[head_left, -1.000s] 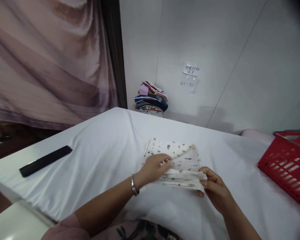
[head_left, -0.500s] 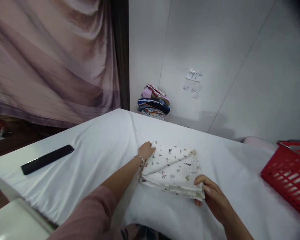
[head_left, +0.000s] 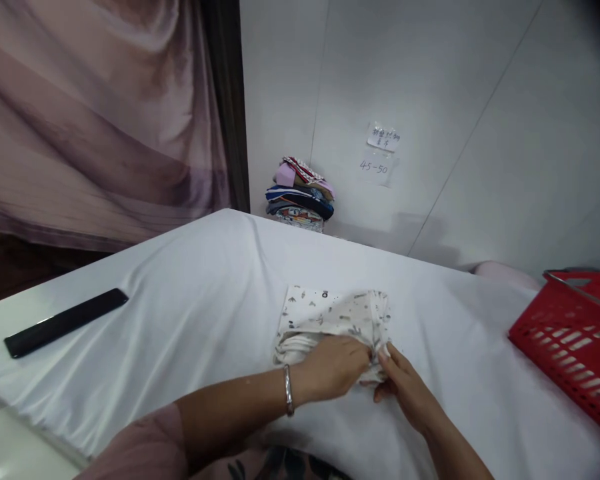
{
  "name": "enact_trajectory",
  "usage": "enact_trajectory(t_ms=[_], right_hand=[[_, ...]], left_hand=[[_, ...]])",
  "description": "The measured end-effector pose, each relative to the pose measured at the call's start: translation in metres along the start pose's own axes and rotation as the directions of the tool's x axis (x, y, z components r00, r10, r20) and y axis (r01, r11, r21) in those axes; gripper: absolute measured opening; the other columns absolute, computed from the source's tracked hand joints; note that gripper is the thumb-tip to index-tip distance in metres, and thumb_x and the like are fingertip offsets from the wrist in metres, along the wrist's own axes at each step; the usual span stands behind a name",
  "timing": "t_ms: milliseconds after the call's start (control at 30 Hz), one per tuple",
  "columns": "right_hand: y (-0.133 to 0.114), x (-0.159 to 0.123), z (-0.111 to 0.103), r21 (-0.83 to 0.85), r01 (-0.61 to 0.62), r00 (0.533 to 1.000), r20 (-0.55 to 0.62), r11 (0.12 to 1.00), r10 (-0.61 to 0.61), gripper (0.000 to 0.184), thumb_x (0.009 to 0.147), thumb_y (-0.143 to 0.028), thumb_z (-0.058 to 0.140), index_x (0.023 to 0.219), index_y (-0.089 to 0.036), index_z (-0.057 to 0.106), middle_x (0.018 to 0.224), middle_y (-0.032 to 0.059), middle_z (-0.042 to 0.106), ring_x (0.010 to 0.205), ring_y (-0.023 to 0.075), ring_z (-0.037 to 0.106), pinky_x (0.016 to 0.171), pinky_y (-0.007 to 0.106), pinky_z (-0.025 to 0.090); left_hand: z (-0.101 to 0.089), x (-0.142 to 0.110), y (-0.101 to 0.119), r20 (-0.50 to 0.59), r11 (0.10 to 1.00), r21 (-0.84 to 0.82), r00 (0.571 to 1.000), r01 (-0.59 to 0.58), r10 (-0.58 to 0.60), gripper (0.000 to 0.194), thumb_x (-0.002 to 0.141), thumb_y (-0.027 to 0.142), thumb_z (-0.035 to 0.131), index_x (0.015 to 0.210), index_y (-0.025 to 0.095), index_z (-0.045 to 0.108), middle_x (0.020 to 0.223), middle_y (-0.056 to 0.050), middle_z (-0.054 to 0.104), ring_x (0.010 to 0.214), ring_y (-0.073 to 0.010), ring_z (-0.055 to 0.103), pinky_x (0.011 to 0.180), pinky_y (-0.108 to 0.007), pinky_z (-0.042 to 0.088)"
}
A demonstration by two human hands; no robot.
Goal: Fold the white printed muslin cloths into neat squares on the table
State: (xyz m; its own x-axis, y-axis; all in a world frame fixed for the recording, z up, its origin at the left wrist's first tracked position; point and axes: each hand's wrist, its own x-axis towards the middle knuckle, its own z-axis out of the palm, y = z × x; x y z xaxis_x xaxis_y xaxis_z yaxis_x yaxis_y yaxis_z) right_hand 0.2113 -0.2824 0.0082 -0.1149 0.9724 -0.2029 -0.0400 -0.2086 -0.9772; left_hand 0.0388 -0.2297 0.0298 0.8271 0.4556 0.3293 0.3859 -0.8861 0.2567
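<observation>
A white cloth with a small grey and green print (head_left: 313, 310) lies folded in layers on the white-covered table (head_left: 190, 313). My left hand (head_left: 337, 365), with a silver bracelet at the wrist, reaches across the cloth's near side. Its fingers are closed on the fabric near the right edge. My right hand (head_left: 403, 383) pinches the cloth's near right corner between thumb and fingers, close beside the left fingertips. The cloth bulges up along its near edge, and its lower layers are partly hidden behind my left hand.
A long black flat object (head_left: 65, 322) lies at the table's left. At the right stands a red plastic basket (head_left: 570, 340). A stack of folded fabrics (head_left: 300, 197) sits beyond the far edge, against a wall (head_left: 430, 100) with paper notes. A pinkish curtain (head_left: 95, 120) hangs at the left.
My left hand has left the cloth's far left corner and moved right and nearer, beside my right hand. The near edge is now bunched up. The view has shifted slightly.
</observation>
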Motion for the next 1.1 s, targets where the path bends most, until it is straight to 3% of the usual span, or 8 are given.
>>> enact_trajectory(t_ms=[67, 233, 433, 500, 567, 667, 900, 1100], right_hand=[[0.001, 0.001, 0.004, -0.024, 0.007, 0.999, -0.033, 1.0, -0.008, 0.04, 0.079, -0.051, 0.054, 0.106, -0.022, 0.052, 0.082, 0.0025, 0.057, 0.066, 0.0153, 0.054, 0.044, 0.023, 0.046], [0.004, 0.005, 0.005, -0.049, -0.014, 0.996, -0.088, 0.999, 0.009, 0.034, 0.074, -0.049, 0.06, 0.093, -0.02, 0.056, 0.072, -0.0009, 0.053, 0.059, 0.0115, 0.047, 0.042, 0.019, 0.043], [0.004, 0.005, 0.004, 0.009, 0.025, 0.998, -0.064, 1.0, -0.024, 0.037, 0.076, -0.047, 0.059, 0.101, -0.02, 0.057, 0.073, -0.0002, 0.055, 0.058, 0.0109, 0.046, 0.042, 0.02, 0.042], [0.003, 0.004, 0.004, 0.01, 0.025, 0.997, -0.067, 1.0, -0.025, 0.038, 0.076, -0.047, 0.059, 0.103, -0.021, 0.057, 0.073, -0.0001, 0.055, 0.057, 0.0108, 0.046, 0.042, 0.02, 0.042], [0.003, 0.004, 0.004, 0.014, 0.041, 0.996, -0.078, 0.999, -0.04, 0.038, 0.075, -0.047, 0.059, 0.104, -0.021, 0.057, 0.073, -0.0002, 0.056, 0.056, 0.0107, 0.046, 0.042, 0.02, 0.042], [0.003, 0.003, 0.005, 0.029, 0.078, 0.994, -0.075, 0.997, -0.076, 0.039, 0.076, -0.045, 0.06, 0.105, -0.021, 0.057, 0.072, -0.0001, 0.056, 0.055, 0.0103, 0.046, 0.041, 0.019, 0.041], [0.002, 0.002, 0.006, 0.059, 0.112, 0.993, -0.052, 0.992, -0.109, 0.037, 0.075, -0.043, 0.063, 0.102, -0.019, 0.058, 0.069, -0.0012, 0.055, 0.053, 0.0091, 0.045, 0.04, 0.019, 0.041], [0.002, 0.001, 0.007, 0.047, 0.095, 0.995, -0.019, 0.994, -0.095, 0.038, 0.075, -0.042, 0.063, 0.104, -0.018, 0.058, 0.071, -0.0005, 0.057, 0.053, 0.0091, 0.046, 0.041, 0.02, 0.043]], left_hand=[[0.007, -0.004, 0.008, 0.0, 0.998, -0.011, 0.998, -0.059, 0.059, 0.009, 0.085, 0.018, 0.044, 0.087, 0.016, 0.053, 0.087, -0.004, 0.062, 0.085, -0.0177, 0.056, 0.077, -0.029, 0.042], [0.004, -0.013, -0.001, -0.052, 0.986, -0.15, 0.995, 0.073, -0.082, 0.009, 0.086, 0.021, 0.044, 0.083, 0.018, 0.052, 0.086, -0.002, 0.062, 0.084, -0.0156, 0.057, 0.075, -0.027, 0.044], [-0.006, -0.014, -0.02, -0.21, 0.983, -0.149, 0.968, 0.106, -0.136, 0.027, 0.085, 0.024, 0.047, 0.111, 0.021, 0.051, 0.124, -0.007, 0.052, 0.117, -0.0187, 0.045, 0.098, -0.034, 0.037], [-0.012, -0.011, -0.04, -0.305, 0.967, -0.101, 0.917, 0.236, -0.256, 0.034, 0.083, 0.027, 0.049, 0.116, 0.021, 0.049, 0.134, -0.008, 0.043, 0.124, -0.0219, 0.037, 0.102, -0.039, 0.033], [-0.018, -0.011, -0.063, -0.399, 0.891, -0.111, 0.802, 0.44, -0.445, 0.041, 0.082, 0.03, 0.05, 0.121, 0.019, 0.046, 0.142, -0.011, 0.032, 0.126, -0.0252, 0.035, 0.103, -0.043, 0.032], [-0.026, -0.017, -0.088, -0.38, 0.766, -0.192, 0.673, 0.613, -0.634, 0.046, 0.083, 0.037, 0.048, 0.124, 0.016, 0.045, 0.144, -0.013, 0.028, 0.118, -0.0248, 0.045, 0.1, -0.041, 0.036], [-0.016, -0.029, -0.064, -0.095, 0.878, -0.282, 0.899, 0.387, -0.427, 0.041, 0.078, 0.04, 0.056, 0.116, 0.024, 0.055, 0.124, -0.003, 0.055, 0.113, -0.02, 0.049, 0.097, -0.031, 0.037], [-0.003, -0.011, -0.065, 0.015, 0.896, -0.203, 0.916, 0.395, -0.401, 0.024, 0.078, 0.037, 0.054, 0.093, 0.022, 0.064, 0.098, -0.003, 0.066, 0.091, -0.0211, 0.058, 0.08, -0.03, 0.042]])
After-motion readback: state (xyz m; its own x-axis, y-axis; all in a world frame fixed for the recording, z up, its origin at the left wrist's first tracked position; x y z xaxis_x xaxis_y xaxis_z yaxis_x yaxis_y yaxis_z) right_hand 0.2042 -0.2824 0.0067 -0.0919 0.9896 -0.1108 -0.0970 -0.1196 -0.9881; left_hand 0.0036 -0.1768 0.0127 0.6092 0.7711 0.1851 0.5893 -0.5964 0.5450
